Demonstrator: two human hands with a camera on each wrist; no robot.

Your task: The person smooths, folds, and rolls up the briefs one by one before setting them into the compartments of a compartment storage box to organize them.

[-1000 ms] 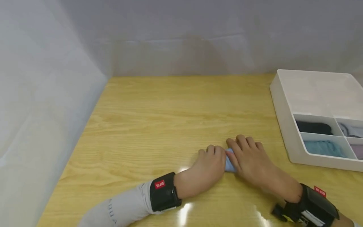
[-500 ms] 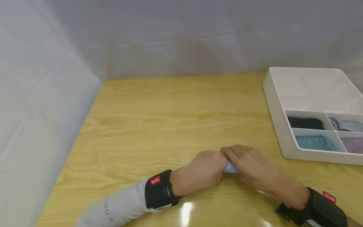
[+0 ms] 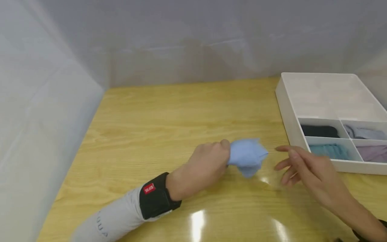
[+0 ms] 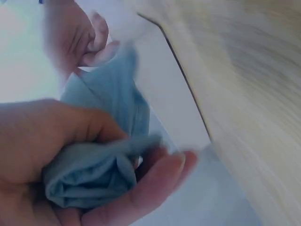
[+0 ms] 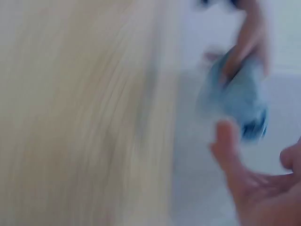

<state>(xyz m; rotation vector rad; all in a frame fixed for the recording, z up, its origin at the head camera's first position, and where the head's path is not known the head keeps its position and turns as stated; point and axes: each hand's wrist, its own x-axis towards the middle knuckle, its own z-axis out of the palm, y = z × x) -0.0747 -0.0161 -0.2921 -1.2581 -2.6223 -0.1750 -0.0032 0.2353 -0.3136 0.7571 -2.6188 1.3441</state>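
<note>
My left hand (image 3: 208, 164) grips a folded light blue cloth (image 3: 248, 156) and holds it just above the wooden table (image 3: 157, 127). In the left wrist view the fingers (image 4: 155, 181) curl round the bundled cloth (image 4: 94, 169). My right hand (image 3: 302, 164) hovers to the right of the cloth with fingers spread and holds nothing. The right wrist view is blurred; it shows the blue cloth (image 5: 240, 101) beyond my open palm (image 5: 258, 188).
A white divided tray (image 3: 287, 101) stands at the right. Its near compartments hold a black cloth (image 3: 317, 131), a teal cloth (image 3: 328, 150), a grey cloth (image 3: 364, 132) and a lilac cloth (image 3: 375, 153). Pale walls close the left and back sides.
Both hands were pressed together on the cloth on the table. Now my left hand has lifted it and my right hand has let go and drawn away to the right.
</note>
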